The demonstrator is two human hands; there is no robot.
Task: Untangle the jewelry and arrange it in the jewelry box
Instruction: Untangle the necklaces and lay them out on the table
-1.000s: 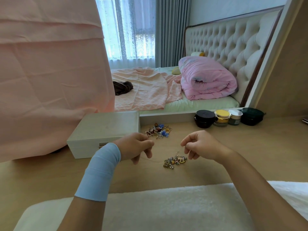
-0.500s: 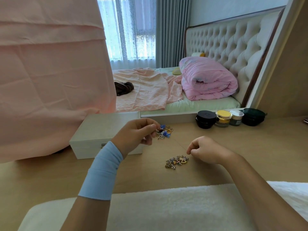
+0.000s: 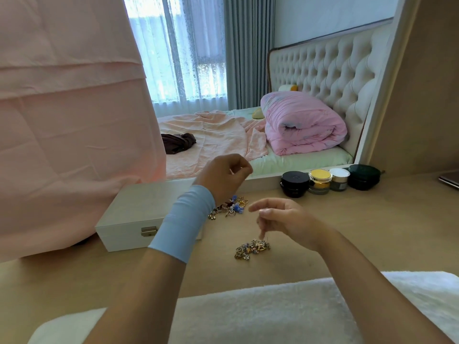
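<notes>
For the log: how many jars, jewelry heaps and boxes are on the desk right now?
Jars: 4 (black jar, yellow-lidded jar, white-lidded jar, dark green jar)
Jewelry heaps: 2 (far heap, near heap)
Jewelry box: 1, lid down
Total: 7

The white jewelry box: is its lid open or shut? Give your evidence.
Shut. The jewelry box has its lid flat on the base, its metal clasp across the front seam; no inside shows.

Four jars [image 3: 320, 182] (lidded), pink quilt [image 3: 303, 122].
</notes>
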